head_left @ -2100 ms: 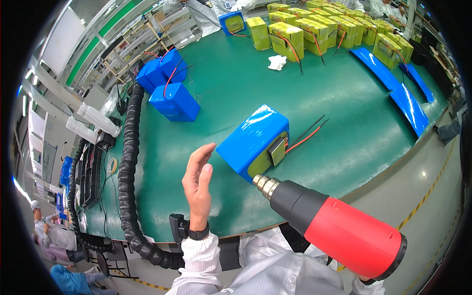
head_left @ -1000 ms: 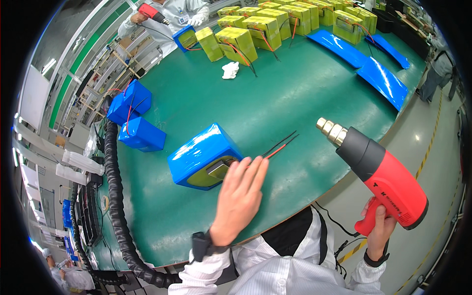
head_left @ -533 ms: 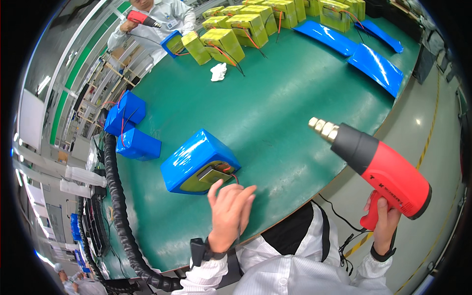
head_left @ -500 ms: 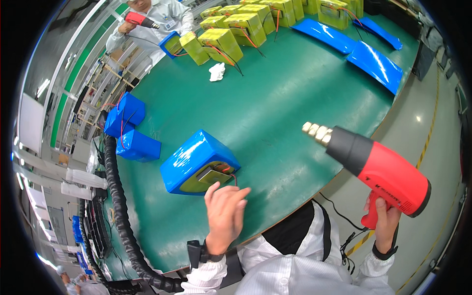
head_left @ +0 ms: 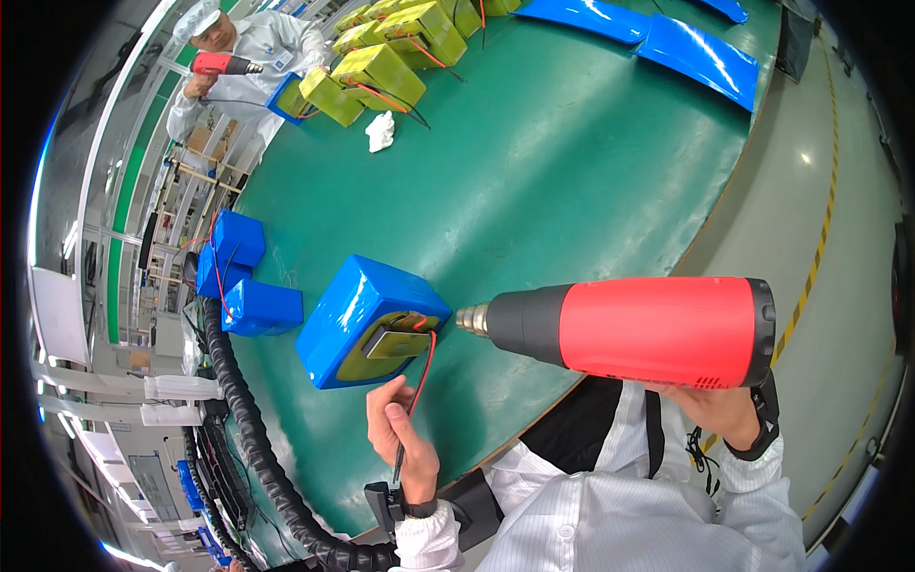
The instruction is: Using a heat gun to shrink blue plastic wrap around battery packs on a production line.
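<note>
A battery pack [head_left: 345, 303] in shiny blue wrap rests on the green table, its open end showing a yellow-green face and a small circuit board. From that end a red and black lead [head_left: 426, 370] runs down into my left hand [head_left: 402, 434], whose fingers are curled around it. My right hand [head_left: 717, 412] grips a red and black heat gun [head_left: 658, 329], partly hidden beneath the gun's body. The metal nozzle points left, just right of the pack's open end. Whether it touches the pack I cannot tell.
Smaller blue packs [head_left: 262, 307] stand at the table's left edge beside a black corrugated hose [head_left: 250, 419]. Several yellow packs [head_left: 381, 81] line the far side, near a crumpled white wad [head_left: 380, 132]. Blue wrap sleeves [head_left: 701, 59] lie far right. Across the table a co-worker [head_left: 253, 71] holds another heat gun.
The heat gun has swung left and levelled, bringing its nozzle close to the blue pack. My left hand has closed on the lead. The whole view has shifted somewhat.
</note>
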Tool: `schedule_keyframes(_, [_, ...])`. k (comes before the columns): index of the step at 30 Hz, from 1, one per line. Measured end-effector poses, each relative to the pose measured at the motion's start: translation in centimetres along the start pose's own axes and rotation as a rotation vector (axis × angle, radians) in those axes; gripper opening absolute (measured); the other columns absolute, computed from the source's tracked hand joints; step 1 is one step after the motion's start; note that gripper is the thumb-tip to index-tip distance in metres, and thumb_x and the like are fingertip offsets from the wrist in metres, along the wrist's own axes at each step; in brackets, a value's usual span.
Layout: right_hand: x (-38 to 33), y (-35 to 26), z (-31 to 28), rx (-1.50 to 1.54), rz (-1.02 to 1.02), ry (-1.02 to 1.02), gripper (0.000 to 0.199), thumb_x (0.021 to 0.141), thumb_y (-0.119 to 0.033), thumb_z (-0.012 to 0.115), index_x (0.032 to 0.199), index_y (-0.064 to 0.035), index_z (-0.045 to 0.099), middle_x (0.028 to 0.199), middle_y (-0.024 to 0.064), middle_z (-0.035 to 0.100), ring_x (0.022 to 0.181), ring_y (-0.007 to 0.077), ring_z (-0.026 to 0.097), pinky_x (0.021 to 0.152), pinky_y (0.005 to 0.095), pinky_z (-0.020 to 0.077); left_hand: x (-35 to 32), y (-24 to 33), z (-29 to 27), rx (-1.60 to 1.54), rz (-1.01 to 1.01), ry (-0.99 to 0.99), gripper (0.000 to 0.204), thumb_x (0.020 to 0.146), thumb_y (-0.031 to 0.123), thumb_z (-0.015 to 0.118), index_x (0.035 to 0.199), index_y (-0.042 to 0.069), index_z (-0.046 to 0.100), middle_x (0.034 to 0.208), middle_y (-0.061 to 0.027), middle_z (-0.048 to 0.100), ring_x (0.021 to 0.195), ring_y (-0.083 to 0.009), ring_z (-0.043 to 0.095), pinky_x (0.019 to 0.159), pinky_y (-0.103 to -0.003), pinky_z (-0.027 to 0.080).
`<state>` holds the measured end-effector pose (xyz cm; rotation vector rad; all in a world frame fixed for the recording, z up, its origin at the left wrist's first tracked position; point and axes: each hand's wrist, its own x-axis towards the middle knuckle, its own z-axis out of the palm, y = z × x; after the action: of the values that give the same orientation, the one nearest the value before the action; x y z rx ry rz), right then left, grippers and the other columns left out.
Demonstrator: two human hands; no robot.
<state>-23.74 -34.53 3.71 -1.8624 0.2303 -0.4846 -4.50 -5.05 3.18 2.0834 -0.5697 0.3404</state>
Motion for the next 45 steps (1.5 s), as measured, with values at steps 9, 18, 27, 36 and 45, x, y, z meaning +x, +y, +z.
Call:
schedule_keyframes(9, [-1.5, 2.9, 0.9, -0.178, -0.020, 0.021, 0.037, 0.081, -0.012, 0.088, 0.113, -0.0048, 0.072, 0.104, 0.0080, 0.074, 0.092, 0.0265, 0.073, 0.080, 0.0375, 0.0567, -0.4, -0.6, 0.2, -0.030, -0.023, 0.035, 0.036, 0.109, 0.024, 0.043, 0.115, -0.002, 0.067, 0.093, -0.0104, 0.064, 0.082, -0.0182, 0.059, 0.071, -0.031, 0.047])
schedule_keyframes(18, [-2.9, 3.5, 1.3, -0.193, -0.033, 0.027, 0.036, 0.083, -0.009, 0.085, 0.117, -0.0048, 0.072, 0.107, 0.0075, 0.074, 0.096, 0.0255, 0.072, 0.083, 0.0367, 0.0566, -0.3, -0.5, 0.3, -0.050, -0.030, 0.015, 0.037, 0.111, 0.026, 0.041, 0.118, -0.002, 0.065, 0.094, -0.0078, 0.062, 0.086, -0.0157, 0.055, 0.078, -0.031, 0.044])
schedule_keyframes(27, [-2.6, 1.1, 1.1, -0.182, -0.041, 0.031, 0.024, 0.089, 0.000, 0.077, 0.113, -0.0005, 0.074, 0.098, 0.0085, 0.076, 0.092, 0.0215, 0.073, 0.083, 0.0347, 0.0582, -0.5, -0.9, 0.2, -0.064, -0.028, 0.041, 0.035, 0.109, 0.024, 0.044, 0.118, -0.002, 0.066, 0.092, -0.0109, 0.064, 0.080, -0.0181, 0.059, 0.072, -0.031, 0.048])
schedule_keyframes(36, [-4.0, 1.6, 0.8, -0.257, -0.030, 0.018, 0.023, 0.088, -0.002, 0.078, 0.111, -0.0012, 0.074, 0.097, 0.0079, 0.076, 0.089, 0.0210, 0.073, 0.082, 0.0340, 0.0573, -0.3, -0.8, 0.1, -0.084, -0.035, 0.017, 0.036, 0.110, 0.024, 0.042, 0.119, -0.002, 0.065, 0.093, -0.0081, 0.064, 0.084, -0.0154, 0.057, 0.076, -0.030, 0.046])
schedule_keyframes(45, [-4.1, 1.1, 1.1, -0.312, 0.020, 0.110, 0.036, 0.088, -0.003, 0.079, 0.123, -0.0035, 0.070, 0.100, 0.0079, 0.075, 0.095, 0.0212, 0.071, 0.086, 0.0349, 0.0559, -0.4, -0.9, 0.0, -0.101, -0.028, 0.041, 0.033, 0.108, 0.024, 0.047, 0.118, 0.000, 0.067, 0.089, -0.0107, 0.065, 0.075, -0.0175, 0.058, 0.066, -0.031, 0.045])
